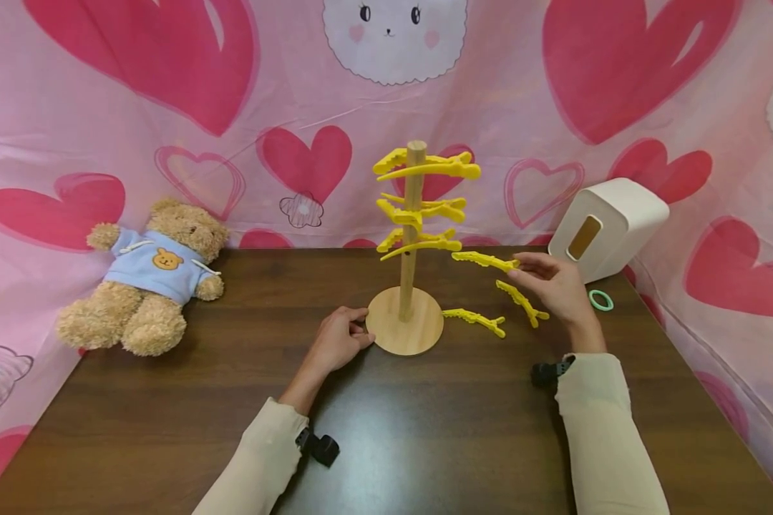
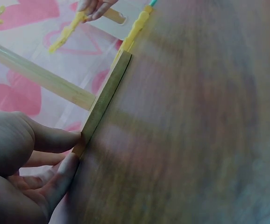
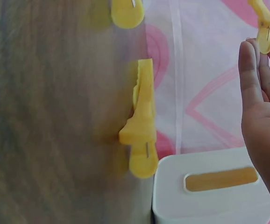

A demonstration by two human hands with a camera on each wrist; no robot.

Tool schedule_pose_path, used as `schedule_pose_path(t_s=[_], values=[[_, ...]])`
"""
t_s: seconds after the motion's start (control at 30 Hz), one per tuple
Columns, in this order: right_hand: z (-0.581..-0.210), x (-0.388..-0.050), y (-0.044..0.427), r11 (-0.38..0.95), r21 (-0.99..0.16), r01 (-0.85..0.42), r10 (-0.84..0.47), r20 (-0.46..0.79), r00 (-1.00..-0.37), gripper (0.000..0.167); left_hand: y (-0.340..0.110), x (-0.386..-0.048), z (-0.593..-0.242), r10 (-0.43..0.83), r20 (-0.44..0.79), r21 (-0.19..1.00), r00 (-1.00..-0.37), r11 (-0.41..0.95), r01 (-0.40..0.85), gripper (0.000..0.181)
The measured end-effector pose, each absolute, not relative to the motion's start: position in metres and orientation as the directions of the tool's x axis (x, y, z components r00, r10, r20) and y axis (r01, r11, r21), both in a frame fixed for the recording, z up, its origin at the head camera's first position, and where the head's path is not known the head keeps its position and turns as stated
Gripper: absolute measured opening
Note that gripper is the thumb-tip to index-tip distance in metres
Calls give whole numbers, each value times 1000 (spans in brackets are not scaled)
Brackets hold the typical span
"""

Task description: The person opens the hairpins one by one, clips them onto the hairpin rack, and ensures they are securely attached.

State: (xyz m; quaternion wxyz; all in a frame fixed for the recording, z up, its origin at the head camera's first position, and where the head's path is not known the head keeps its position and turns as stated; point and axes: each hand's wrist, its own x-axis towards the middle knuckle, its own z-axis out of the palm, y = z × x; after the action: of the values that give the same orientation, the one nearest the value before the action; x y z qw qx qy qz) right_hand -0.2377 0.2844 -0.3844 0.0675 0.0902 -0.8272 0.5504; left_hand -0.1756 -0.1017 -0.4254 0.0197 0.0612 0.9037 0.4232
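A wooden stand (image 1: 407, 282) with a round base and an upright post stands mid-table. Several yellow alligator hair clips (image 1: 454, 169) are clamped on its post in tiers. At the left rim of the base, my left hand (image 1: 340, 340) pinches the edge between thumb and fingers, plain in the left wrist view too. My right hand (image 1: 554, 282) holds another yellow hair clip (image 1: 483, 260) by its tail end, above the table and right of the post, its toothed end pointing at the stand. Two loose clips lie on the table: one (image 1: 473, 319) beside the base, one (image 1: 522, 303) below my right hand.
A white tissue box (image 1: 608, 225) with a tan slot stands at the back right, near a mint-green ring (image 1: 600, 300). A teddy bear (image 1: 157, 275) in a blue top sits at the back left. Behind the dark wooden table (image 1: 425, 443) hangs a pink heart-print cloth (image 1: 419, 107).
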Motion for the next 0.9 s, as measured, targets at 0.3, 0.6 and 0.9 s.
schedule_pose_path(t_s=[0.3, 0.6, 0.9], values=[[-379, -236, 272, 321, -909, -265, -131, 235, -963, 42, -102, -178, -426, 105, 4, 795, -995, 603, 67, 48], [-371, -232, 260, 302, -909, -287, -191, 237, -953, 41, -103, -182, -428, 80, 17, 820, -997, 570, 60, 43], [-368, -233, 251, 207, -914, -349, -230, 301, -926, 31, -101, -184, -427, 71, 12, 840, -997, 541, 49, 45]])
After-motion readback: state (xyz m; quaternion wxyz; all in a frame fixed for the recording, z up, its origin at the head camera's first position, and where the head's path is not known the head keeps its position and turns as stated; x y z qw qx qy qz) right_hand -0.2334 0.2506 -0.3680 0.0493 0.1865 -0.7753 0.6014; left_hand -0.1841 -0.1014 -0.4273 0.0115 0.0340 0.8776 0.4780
